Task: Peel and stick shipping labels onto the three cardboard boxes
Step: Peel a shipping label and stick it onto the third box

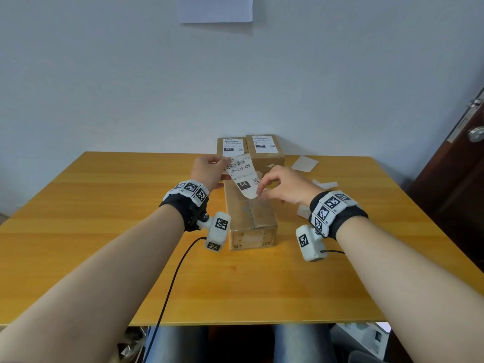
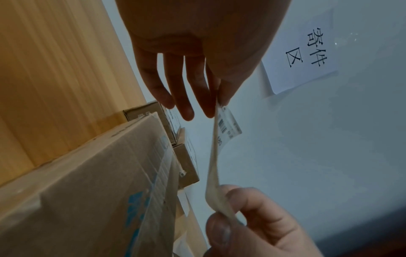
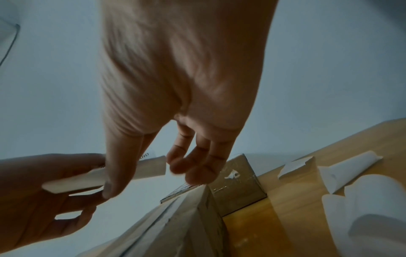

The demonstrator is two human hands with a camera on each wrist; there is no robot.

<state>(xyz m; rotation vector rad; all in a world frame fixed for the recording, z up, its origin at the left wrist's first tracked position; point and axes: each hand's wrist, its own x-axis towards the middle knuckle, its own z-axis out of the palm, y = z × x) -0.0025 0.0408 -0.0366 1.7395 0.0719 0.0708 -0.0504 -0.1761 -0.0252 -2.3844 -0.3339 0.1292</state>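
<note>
Shipping label (image 1: 242, 176) printed with 070-070-A80 hangs in the air between our two hands, above the far end of the long cardboard box (image 1: 250, 213) that lies lengthwise in the middle of the tabletop (image 1: 104, 231). Our left hand (image 1: 209, 171) pinches the label's upper left corner between thumb and forefinger, with the other fingers stretched out straight. Our right hand (image 1: 284, 183) pinches the lower end with thumb and forefinger, the remaining fingers loosely curled just over the box top. From the left wrist view we see the label (image 2: 216, 156) edge-on, curving from one pinch to the other; we cannot tell whether its backing is on or off. The long box bears no label on top. Behind it, at the far edge by the wall, stand two smaller boxes side by side and touching, the left one (image 1: 231, 148) and the right one (image 1: 264, 150) each with a white label on top. Curled white backing papers (image 3: 362, 191) lie on the tabletop to the right of the boxes. A paper sign (image 2: 307, 57) hangs on the wall.
</note>
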